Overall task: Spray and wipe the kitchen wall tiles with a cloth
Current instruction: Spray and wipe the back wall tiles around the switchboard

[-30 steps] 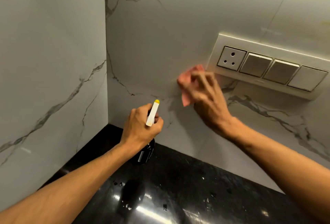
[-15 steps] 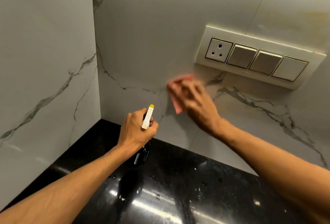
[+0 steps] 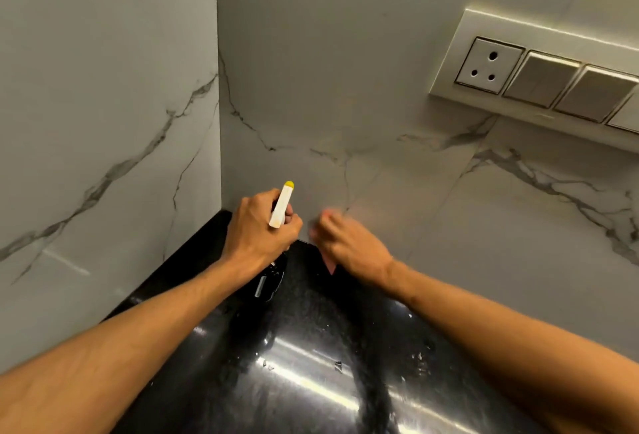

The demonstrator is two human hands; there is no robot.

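Left hand: grip closed round spray bottle, held above the surface. Right hand presses pink cloth low on wall tiles; blur hides its grip. Recommended: flat, even pressure, overlapping strokes to the surface joint, avoiding the socket panel.

No text, brand, number or sign can be read. The dark spray bottle gripped by the left hand has a small pale strip on its body just below that hand. The strip is too small and blurred to tell whether it bears any letters.
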